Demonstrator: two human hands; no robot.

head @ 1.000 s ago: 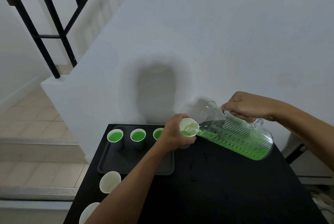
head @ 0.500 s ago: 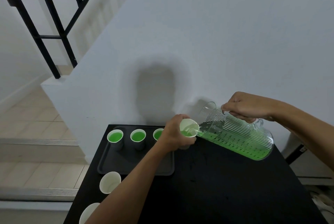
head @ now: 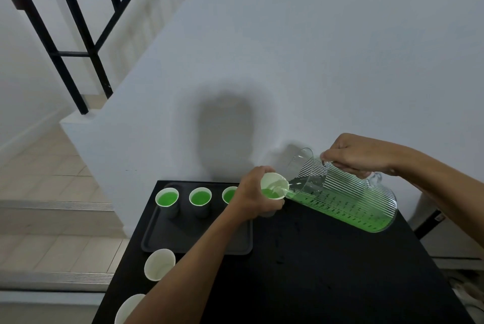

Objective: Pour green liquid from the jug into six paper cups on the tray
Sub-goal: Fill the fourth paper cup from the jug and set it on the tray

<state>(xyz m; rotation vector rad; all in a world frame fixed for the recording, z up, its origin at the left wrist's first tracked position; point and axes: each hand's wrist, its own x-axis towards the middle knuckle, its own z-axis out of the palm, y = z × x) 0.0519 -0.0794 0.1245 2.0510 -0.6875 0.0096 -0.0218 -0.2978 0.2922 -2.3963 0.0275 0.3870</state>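
My right hand [head: 358,154] grips the handle of a ribbed glass jug [head: 343,195], tipped left with its spout at a paper cup [head: 273,186]. Green liquid runs into that cup, which my left hand [head: 252,196] holds just right of the dark tray [head: 183,240]. Three cups with green liquid stand along the tray's far edge: left cup [head: 167,197], middle cup [head: 200,197], and a right cup [head: 228,195] partly hidden by my left hand. The jug is roughly half full.
Two empty paper cups [head: 159,264] [head: 128,309] stand on the black table [head: 327,271] near its left edge, in front of the tray. A white wall rises behind the table. Stairs and a black railing [head: 68,56] lie to the left.
The jug has stayed tipped at the held cup and green liquid in that cup has risen slightly. Both hands have kept their places.
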